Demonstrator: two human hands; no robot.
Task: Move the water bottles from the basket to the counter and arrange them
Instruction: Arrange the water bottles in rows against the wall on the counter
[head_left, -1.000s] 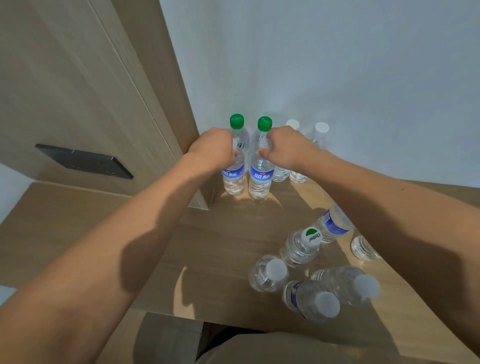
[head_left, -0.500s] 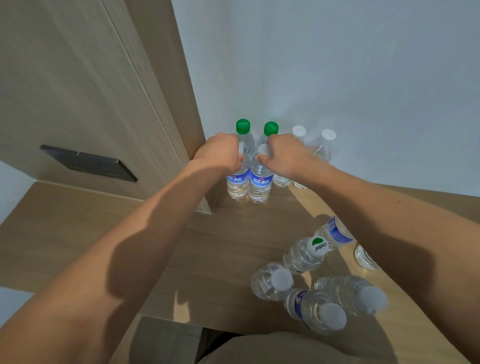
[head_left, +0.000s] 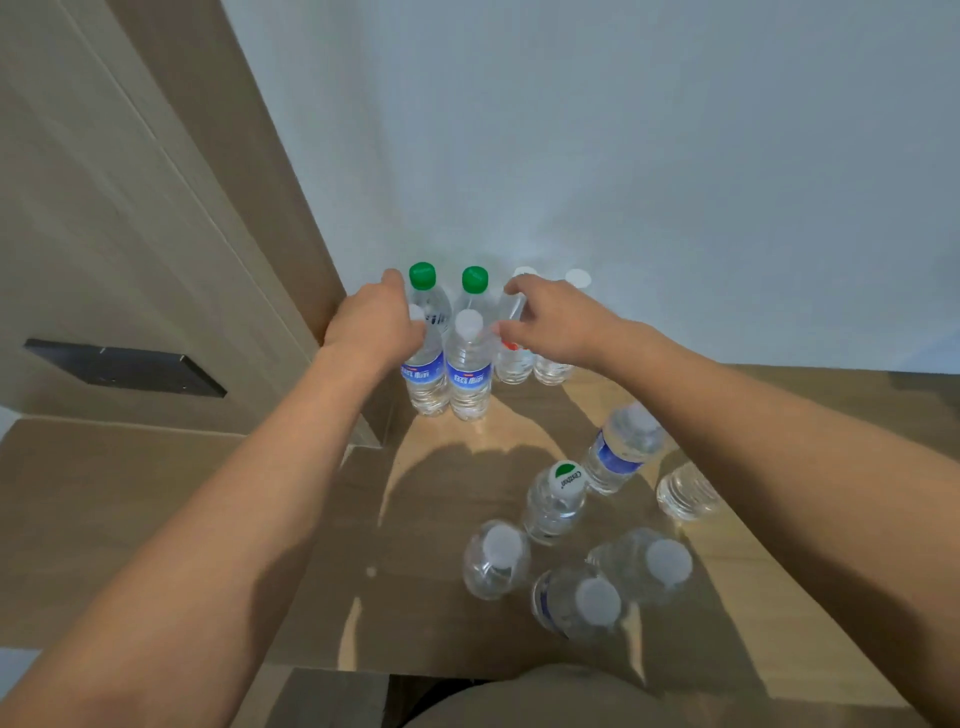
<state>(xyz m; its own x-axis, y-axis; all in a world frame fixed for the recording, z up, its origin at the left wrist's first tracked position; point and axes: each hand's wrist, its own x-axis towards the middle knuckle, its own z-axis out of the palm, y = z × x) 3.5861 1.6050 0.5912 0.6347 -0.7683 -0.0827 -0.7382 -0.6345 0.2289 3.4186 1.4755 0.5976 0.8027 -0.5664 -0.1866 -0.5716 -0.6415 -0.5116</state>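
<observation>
**Clear plastic bottles grouped on a wood counter**

Pale grey wall (head_left: 649, 156) across the upper right of the frame. Wood-grain cabinet panel (head_left: 130, 182) filling the upper left, with a dark flat plate (head_left: 124, 367) fixed to it at mid-left. Light wood counter (head_left: 447, 467) spreading across the lower half, meeting wall and panel in the corner at centre.

Two bare forearms reaching in from the lower corners toward that corner. Left hand (head_left: 376, 325) at centre frame, fingers curled round the front left blue-label bottle (head_left: 423, 379), covering most of its neck. Right hand (head_left: 556, 322) just right of it, fingers spread and loosely bent, thumb tip beside the shoulder of the front right blue-label bottle (head_left: 468, 371), fingertips near the two white-cap bottles (head_left: 535, 364) behind; gripping or not, cannot tell.

Upright against the wall, just behind the blue-label pair: two green-cap bottles (head_left: 422, 275), side by side. Blue-label pair touching each other, white caps on top.

In the lower right of the frame, well apart from the corner group: loose cluster of six upright bottles (head_left: 556, 499), one with a green-and-white printed cap, one partly hidden under the right forearm.
</observation>
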